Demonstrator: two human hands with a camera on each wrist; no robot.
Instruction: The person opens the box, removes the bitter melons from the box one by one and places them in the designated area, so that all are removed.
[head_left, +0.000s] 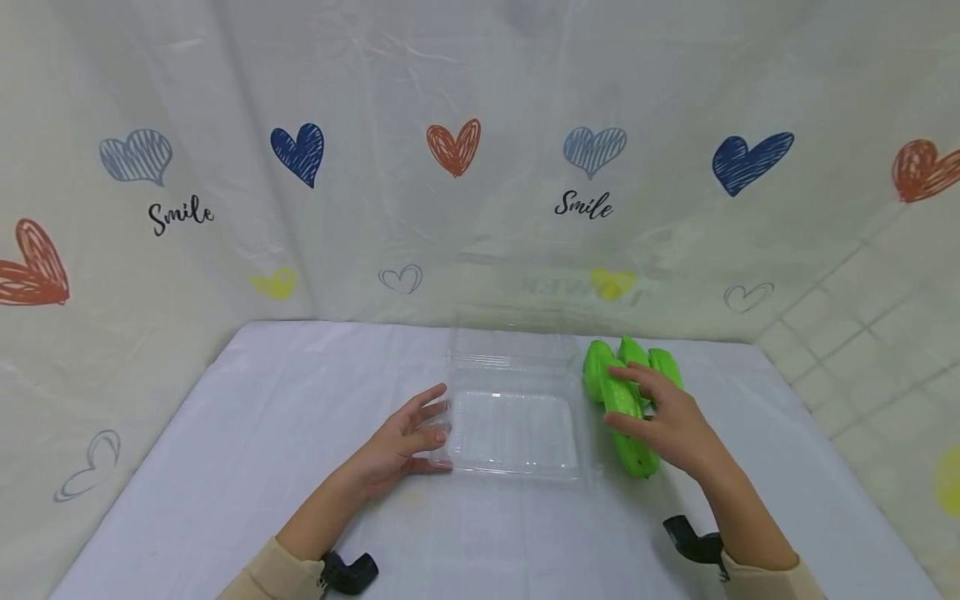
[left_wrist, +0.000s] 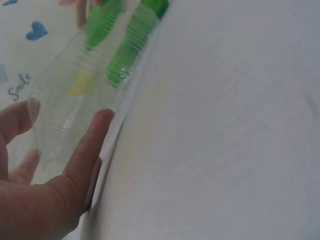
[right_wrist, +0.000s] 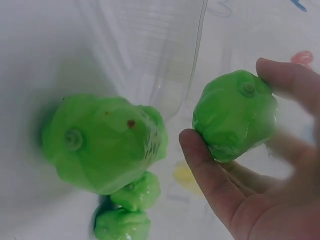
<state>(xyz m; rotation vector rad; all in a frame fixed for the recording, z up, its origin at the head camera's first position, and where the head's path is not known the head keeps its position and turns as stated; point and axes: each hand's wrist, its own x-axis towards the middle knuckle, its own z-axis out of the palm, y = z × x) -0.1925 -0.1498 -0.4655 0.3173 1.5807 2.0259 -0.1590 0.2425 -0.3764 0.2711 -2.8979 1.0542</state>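
A clear plastic clamshell box (head_left: 513,433) lies on the white table, its lid (head_left: 512,337) raised at the back. My left hand (head_left: 408,437) rests at the box's left side, fingers spread and fairly straight along the wall. To the right of the box several long, lumpy green toy vegetables (head_left: 633,442) lie bunched. My right hand (head_left: 671,417) is over them, with thumb and fingertips around one green toy vegetable (right_wrist: 232,117). In the right wrist view that one is higher than the larger vegetable (right_wrist: 100,145) beside it. Two more (right_wrist: 135,192) show farther back.
A white cloth (head_left: 300,433) covers the table. Behind it hangs a pale sheet (head_left: 510,75) printed with hearts and "Smile". Black camera mounts (head_left: 351,573) are strapped at both wrists, below beige sleeves (head_left: 277,575).
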